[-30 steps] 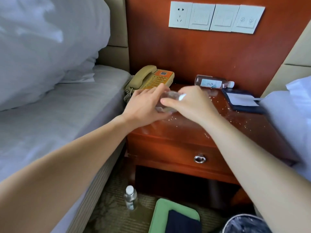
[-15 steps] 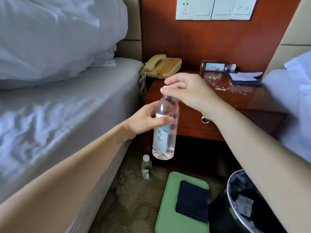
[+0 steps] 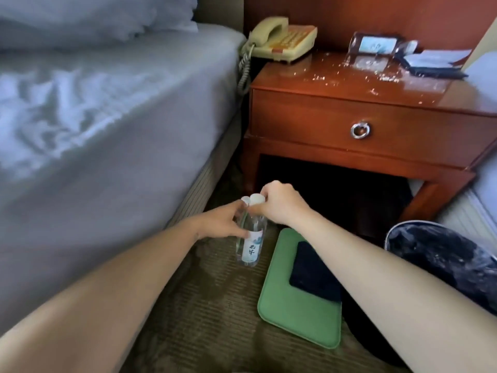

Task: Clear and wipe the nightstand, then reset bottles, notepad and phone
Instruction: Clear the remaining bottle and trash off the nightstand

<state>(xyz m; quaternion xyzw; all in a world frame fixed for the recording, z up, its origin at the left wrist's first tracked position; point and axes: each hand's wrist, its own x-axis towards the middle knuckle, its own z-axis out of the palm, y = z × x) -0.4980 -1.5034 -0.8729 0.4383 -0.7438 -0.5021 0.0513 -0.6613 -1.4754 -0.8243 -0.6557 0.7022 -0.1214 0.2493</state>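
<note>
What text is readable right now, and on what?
Label on held bottle: two dark brush characters, too blurred to read.
Label on lying bottle: blurred, unreadable.
Keypad of phone: too small to read.
Page of notepad: no legible text.

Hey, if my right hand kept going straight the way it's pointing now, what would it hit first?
Likely the second white cap, just beyond the right hand, which pinches the water bottle at its top. Past that is the bed base. Depth there is unclear.

Behind the held bottle (image 3: pixel 251 246), a second bottle (image 3: pixel 245 200) shows only its cap; the bin (image 3: pixel 441 262) runs off-frame.
</note>
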